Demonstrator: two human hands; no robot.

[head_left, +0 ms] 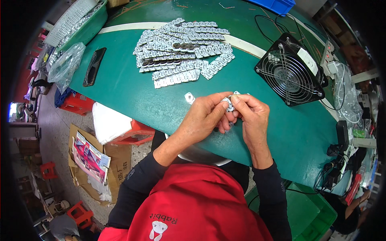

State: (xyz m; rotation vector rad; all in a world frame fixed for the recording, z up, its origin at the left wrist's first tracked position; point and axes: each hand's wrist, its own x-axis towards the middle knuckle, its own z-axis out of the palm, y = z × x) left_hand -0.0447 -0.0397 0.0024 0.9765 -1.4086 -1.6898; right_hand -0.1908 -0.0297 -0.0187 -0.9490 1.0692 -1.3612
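Observation:
My left hand (206, 115) and my right hand (252, 114) meet above the near part of the green table. Between their thumbs and fingers they pinch a small white circuit board (229, 106) with dark marks. My fingers hide part of it. To the left of my left hand, a single loose white piece (189, 97) lies on the table. Farther back is a heap of panel strips (177, 77), white with grey patterns, stacked across one another. Several dark round parts (183, 46) sit on the heap.
A black fan (288, 72) with a wire guard stands on the right, its cable trailing behind. At the left lie a black phone (94, 67) and a clear plastic bag (66, 66), with a green basin (86, 30) beyond. A power strip (327, 54) lines the right side.

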